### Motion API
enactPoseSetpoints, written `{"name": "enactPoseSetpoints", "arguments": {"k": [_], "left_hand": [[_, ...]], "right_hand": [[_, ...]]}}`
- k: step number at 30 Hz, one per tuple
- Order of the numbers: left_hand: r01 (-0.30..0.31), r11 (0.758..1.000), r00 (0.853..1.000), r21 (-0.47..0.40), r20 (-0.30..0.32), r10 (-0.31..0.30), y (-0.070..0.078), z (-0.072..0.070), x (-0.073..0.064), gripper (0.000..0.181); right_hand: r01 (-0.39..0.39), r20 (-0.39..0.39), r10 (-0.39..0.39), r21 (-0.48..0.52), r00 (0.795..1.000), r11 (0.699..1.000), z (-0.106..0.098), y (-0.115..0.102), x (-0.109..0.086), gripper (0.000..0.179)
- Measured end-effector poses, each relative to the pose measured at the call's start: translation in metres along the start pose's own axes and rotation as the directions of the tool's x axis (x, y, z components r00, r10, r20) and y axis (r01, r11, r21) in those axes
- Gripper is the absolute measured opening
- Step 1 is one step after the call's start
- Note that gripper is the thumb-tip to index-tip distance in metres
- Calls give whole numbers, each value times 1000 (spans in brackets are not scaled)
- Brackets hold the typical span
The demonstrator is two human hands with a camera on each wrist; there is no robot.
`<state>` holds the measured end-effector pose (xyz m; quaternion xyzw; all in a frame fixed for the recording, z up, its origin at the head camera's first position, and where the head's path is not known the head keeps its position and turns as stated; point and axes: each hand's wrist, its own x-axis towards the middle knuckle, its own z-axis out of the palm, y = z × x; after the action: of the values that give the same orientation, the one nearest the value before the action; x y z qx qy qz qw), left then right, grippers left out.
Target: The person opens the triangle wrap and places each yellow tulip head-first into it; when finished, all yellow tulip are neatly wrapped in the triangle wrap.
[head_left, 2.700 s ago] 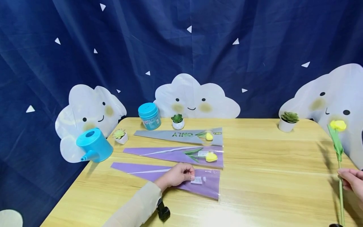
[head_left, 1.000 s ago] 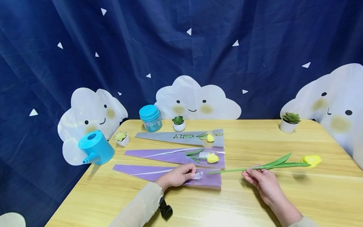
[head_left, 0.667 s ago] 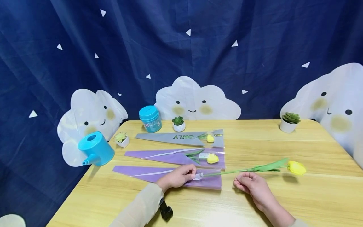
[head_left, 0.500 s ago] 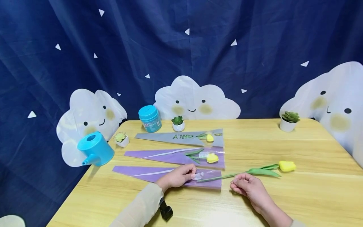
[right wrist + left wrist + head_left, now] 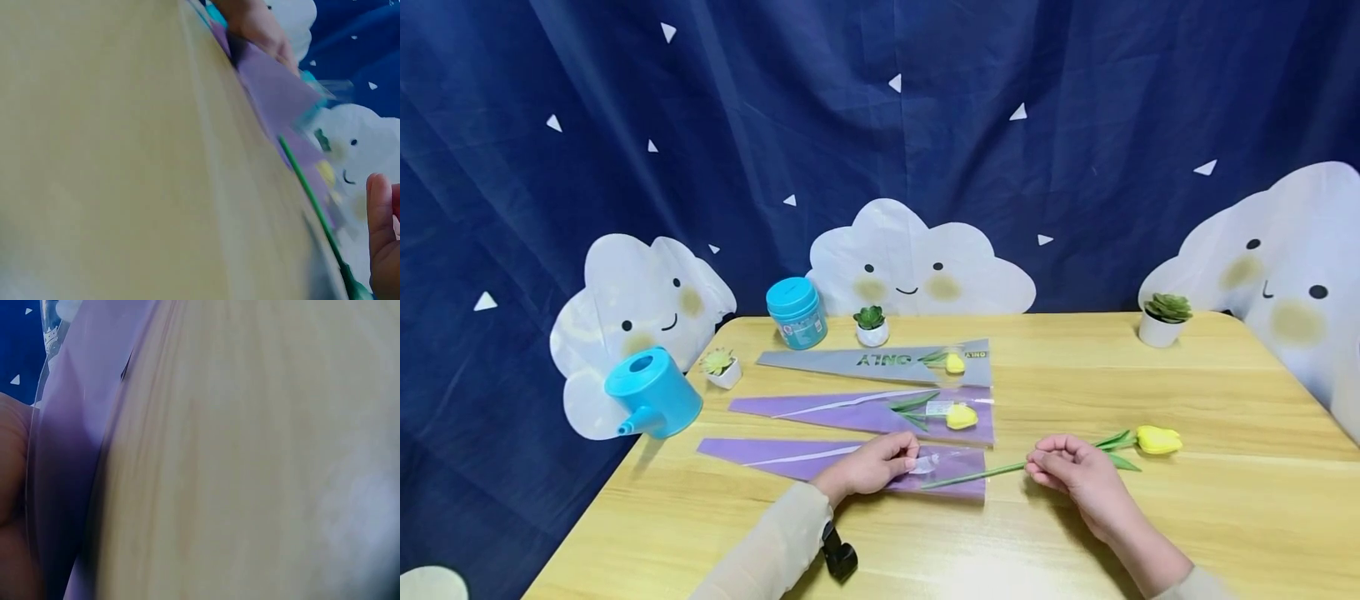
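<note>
Nearest of three tapered flower sleeves, a purple sleeve point(image 5: 797, 452) lies at the table's front, its wide end to the right. My left hand point(image 5: 872, 462) pinches its clear front film near a white label. A yellow tulip point(image 5: 1159, 440) lies to the right, the end of its green stem point(image 5: 976, 477) inside the sleeve's mouth. My right hand point(image 5: 1078, 479), fingers curled, is over the stem just below the leaves. In the right wrist view the stem passes beside the raised thumb point(image 5: 379, 231); I cannot tell whether the fingers hold it.
Behind lie another purple sleeve point(image 5: 820, 407) and a grey sleeve point(image 5: 827, 362), each with a yellow tulip. A blue watering can point(image 5: 658, 396) stands at the left edge. Small potted succulents, a blue tub point(image 5: 797, 317) and a potted plant point(image 5: 1163, 321) line the back.
My right hand has brought the upright tulip in from the right, laid it flat and slid its stem end into the sleeve. It has since shifted slightly right. The left hand keeps its grip.
</note>
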<state>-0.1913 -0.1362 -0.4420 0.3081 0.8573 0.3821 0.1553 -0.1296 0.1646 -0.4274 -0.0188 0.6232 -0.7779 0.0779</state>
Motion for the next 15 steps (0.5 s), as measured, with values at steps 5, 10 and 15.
{"name": "enactPoseSetpoints", "arguments": {"k": [5, 10, 15], "left_hand": [[-2, 1000, 1000, 9, -1, 2, 2, -1, 1, 15], [-16, 999, 1000, 32, 3, 16, 3, -2, 2, 16], [-15, 999, 1000, 51, 9, 15, 3, -1, -1, 16]], "right_hand": [[85, 0, -86, -168, 996, 982, -20, -14, 5, 6], [187, 50, -204, -650, 978, 736, -41, -26, 6, 26], [378, 287, -298, -871, 910, 313, -62, -30, 8, 36]]}}
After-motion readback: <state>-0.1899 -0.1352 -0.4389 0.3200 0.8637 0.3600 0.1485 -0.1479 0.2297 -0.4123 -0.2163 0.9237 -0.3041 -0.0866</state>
